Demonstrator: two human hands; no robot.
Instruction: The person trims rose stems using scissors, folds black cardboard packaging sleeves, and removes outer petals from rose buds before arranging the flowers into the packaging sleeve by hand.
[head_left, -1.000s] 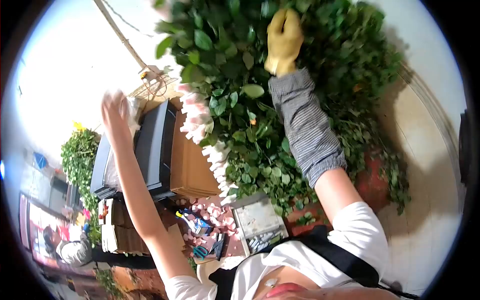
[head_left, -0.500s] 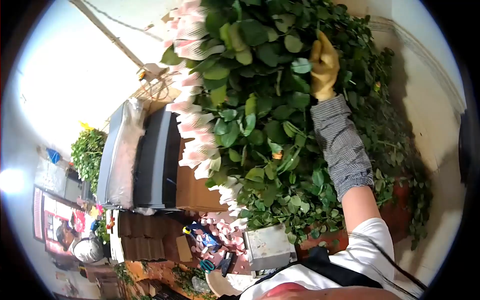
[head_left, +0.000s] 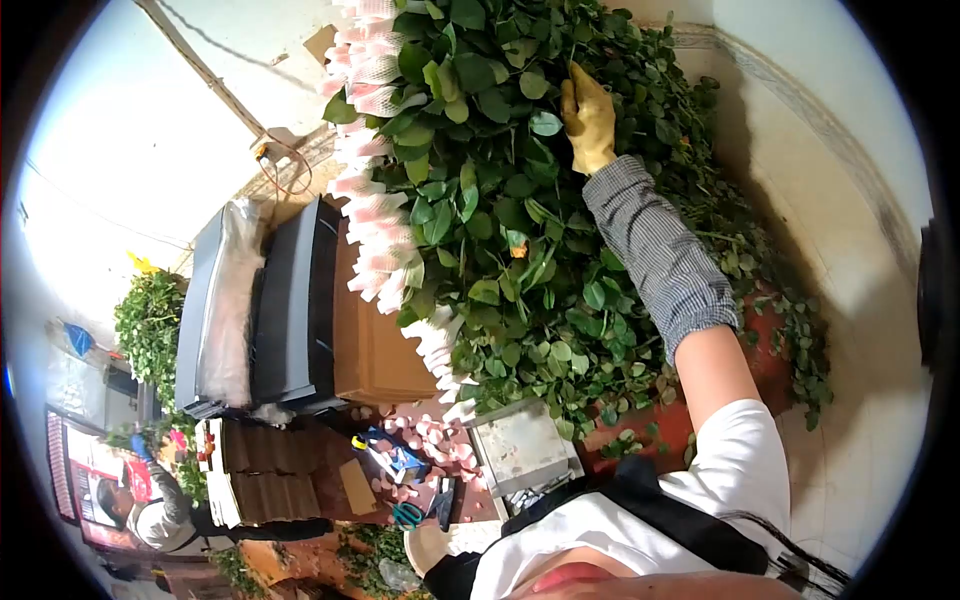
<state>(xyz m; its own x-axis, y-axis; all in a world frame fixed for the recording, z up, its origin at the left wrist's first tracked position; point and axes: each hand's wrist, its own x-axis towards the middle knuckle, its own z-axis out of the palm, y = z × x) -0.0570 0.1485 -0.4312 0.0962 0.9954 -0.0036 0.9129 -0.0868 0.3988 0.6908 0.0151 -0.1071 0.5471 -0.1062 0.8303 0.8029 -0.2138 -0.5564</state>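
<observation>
The right hand (head_left: pixel 588 122), in a yellow glove, was sunk partway into a massive heap of leafy green stems (head_left: pixel 470 260), so the stuff in question was right around the grip and spread out on both sides of it. Fingers looked bunched close together against the leaves, but honestly I can't tell if they were pinching a stem or just pressing in there. A grey checked oversleeve (head_left: pixel 655 250) covered the forearm just behind the glove.

Left of the grip, along the edge of the greenery, ran a row of pinkish-white netted wraps (head_left: pixel 375 215) (kinda ruffly, honestly). Past those, further left, a brown cardboard box (head_left: pixel 375 345) sat beside some dark grey panels (head_left: pixel 290 320), and a clear plastic wrap (head_left: pixel 228 320) lay along them.

Back from the grip toward the body, just past the near edge of the leaves, was a pale tray (head_left: pixel 515 445). Left of that came a scatter of pink pieces (head_left: pixel 440 440), then teal-handled scissors (head_left: pixel 407 514) a bit nearer the body. A stack of brown cardboard (head_left: pixel 265 480) was further left again, and well apart from the grip, at the far left, was a co-worker (head_left: pixel 165 520) with one arm raised.
</observation>
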